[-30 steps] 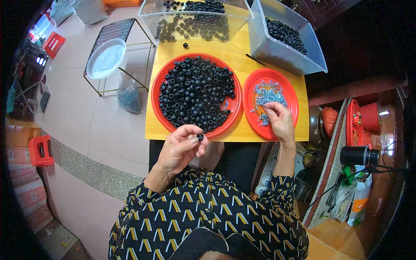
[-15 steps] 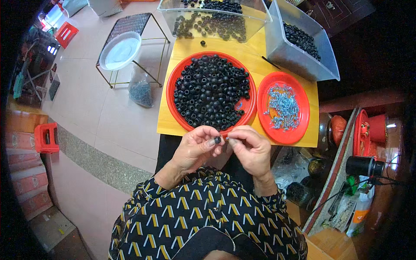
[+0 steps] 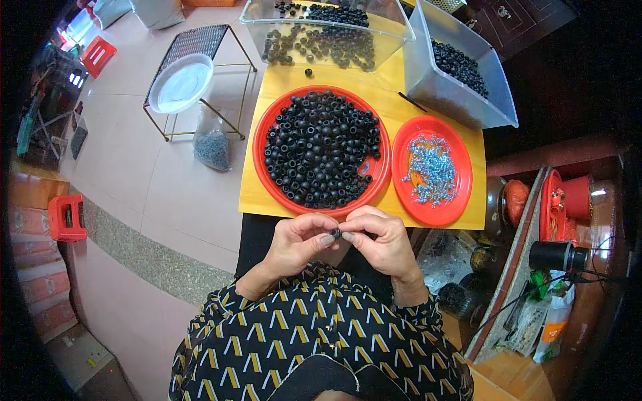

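Between the thumb and fingers of my left hand (image 3: 294, 244) is a small black bead (image 3: 336, 234) with a rounded shape. The closed fingertips of my right hand (image 3: 382, 244) meet the bead from the right; whatever they pinch is hidden now. Just beyond my hands, a large round red tray (image 3: 259, 160) holds a heap of black beads (image 3: 321, 150), many showing round holes. To its right, a smaller red plate (image 3: 469, 200) carries a scatter of small silver metal pieces (image 3: 433, 167).
Two clear plastic bins, one at the back (image 3: 394, 39) and one at the back right (image 3: 495, 110), hold more black beads. A loose bead (image 3: 308, 71) lies on the yellow tabletop (image 3: 267, 87). Left stands a metal-framed stool (image 3: 200, 40) with a white basin (image 3: 180, 83).
My hands have come together and lie slightly lower in view. The small silvery tip that showed at my right fingertips is now hidden against the bead. The view has shifted slightly.
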A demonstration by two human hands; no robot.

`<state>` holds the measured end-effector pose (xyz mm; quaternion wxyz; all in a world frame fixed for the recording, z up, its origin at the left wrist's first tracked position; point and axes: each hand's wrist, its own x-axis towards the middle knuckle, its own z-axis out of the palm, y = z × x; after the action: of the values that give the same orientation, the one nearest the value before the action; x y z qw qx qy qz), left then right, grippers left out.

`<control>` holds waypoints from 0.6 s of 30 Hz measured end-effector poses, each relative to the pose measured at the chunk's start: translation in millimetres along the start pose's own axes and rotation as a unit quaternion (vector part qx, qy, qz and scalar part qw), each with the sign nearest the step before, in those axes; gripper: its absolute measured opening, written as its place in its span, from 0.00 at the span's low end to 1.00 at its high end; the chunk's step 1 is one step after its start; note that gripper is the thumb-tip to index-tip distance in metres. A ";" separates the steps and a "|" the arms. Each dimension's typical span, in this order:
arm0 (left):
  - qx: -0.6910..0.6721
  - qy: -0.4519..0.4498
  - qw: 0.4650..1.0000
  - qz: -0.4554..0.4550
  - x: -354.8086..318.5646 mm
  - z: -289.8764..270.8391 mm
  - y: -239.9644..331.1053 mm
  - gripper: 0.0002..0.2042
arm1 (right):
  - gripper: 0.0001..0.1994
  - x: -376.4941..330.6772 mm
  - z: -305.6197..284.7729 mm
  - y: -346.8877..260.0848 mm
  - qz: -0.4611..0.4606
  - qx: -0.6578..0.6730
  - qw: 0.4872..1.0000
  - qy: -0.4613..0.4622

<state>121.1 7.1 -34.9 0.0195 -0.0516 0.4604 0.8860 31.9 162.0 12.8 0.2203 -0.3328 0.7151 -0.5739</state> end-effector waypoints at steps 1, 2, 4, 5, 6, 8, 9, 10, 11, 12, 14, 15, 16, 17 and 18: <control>0.007 0.009 1.000 -0.002 -0.5 1.0 0.4 0.09 | 0.07 -0.7 0.6 -0.1 -0.006 -0.021 1.000 0.002; 0.007 0.010 1.000 -0.003 -0.3 1.1 0.2 0.09 | 0.07 -1.1 1.0 -0.3 -0.013 -0.042 0.999 0.004; 0.032 0.011 0.999 0.004 0.9 0.0 -1.2 0.09 | 0.07 -0.6 0.0 0.3 -0.008 -0.036 0.999 -0.005; 0.032 0.012 0.999 0.002 1.0 0.1 -1.3 0.09 | 0.07 -0.1 -0.8 1.2 -0.004 -0.030 0.999 -0.013; 0.040 0.009 0.999 0.001 0.9 0.7 -0.8 0.09 | 0.07 0.2 -1.3 2.6 -0.003 -0.029 0.999 -0.013; 0.047 0.009 0.999 -0.002 0.7 2.0 2.6 0.09 | 0.05 1.4 -1.8 4.9 0.051 0.035 0.998 -0.016; 0.061 0.001 0.998 -0.008 1.1 2.8 5.1 0.09 | 0.05 2.1 -1.9 4.8 0.052 0.036 0.998 -0.017; 0.074 -0.007 0.997 -0.013 1.4 3.5 6.8 0.09 | 0.04 3.5 -2.7 3.5 0.102 0.051 0.993 -0.034; 0.074 -0.007 0.997 -0.013 1.0 3.6 7.1 0.09 | 0.04 4.5 -3.1 2.8 0.152 0.065 0.985 -0.052; 0.085 -0.009 0.996 -0.004 0.8 3.7 7.3 0.08 | 0.04 4.8 -2.9 5.6 0.153 0.065 0.985 -0.052; 0.097 -0.015 0.995 0.006 1.3 2.8 7.4 0.08 | 0.05 4.9 -3.0 13.8 0.183 0.094 0.976 -0.073; 0.094 -0.022 0.995 -0.008 1.3 0.7 7.0 0.09 | 0.05 5.5 -4.4 12.9 0.184 0.094 0.976 -0.072; 0.091 -0.026 0.995 -0.021 -0.1 -1.7 6.0 0.09 | 0.05 6.5 -5.3 11.3 0.168 0.046 0.981 -0.084; 0.090 -0.025 0.995 -0.021 -0.9 -3.9 4.0 0.09 | 0.05 7.9 -6.9 9.5 0.152 -0.002 0.984 -0.095; 0.040 -0.017 0.998 -0.034 -1.2 -6.3 1.3 0.09 | 0.05 10.8 -9.9 6.9 0.138 -0.027 0.987 -0.081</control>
<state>122.7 1.2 -37.3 0.0598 -0.0511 0.4931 0.8664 16.1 161.6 9.2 0.3454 -0.2822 0.7489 -0.4901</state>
